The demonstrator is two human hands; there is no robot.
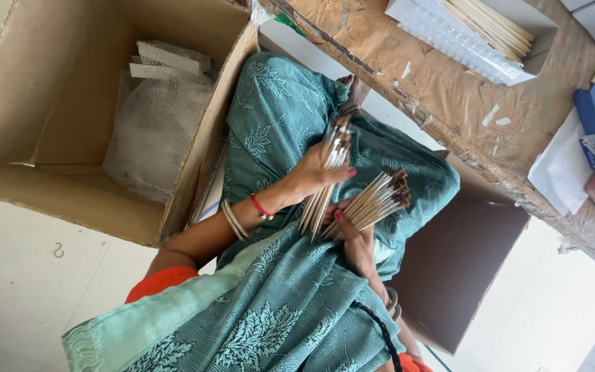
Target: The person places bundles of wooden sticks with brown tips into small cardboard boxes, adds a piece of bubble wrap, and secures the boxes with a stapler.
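Two hands meet over the lap, left hand (311,172) and right hand (354,238) each in a closed grip on a brush bundle (379,200).

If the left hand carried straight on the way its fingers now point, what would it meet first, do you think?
The left hand, holding a bundle of brushes, points toward the second, fanned bundle of brushes in the right hand. It would probably meet that bundle first, though depth is unclear.
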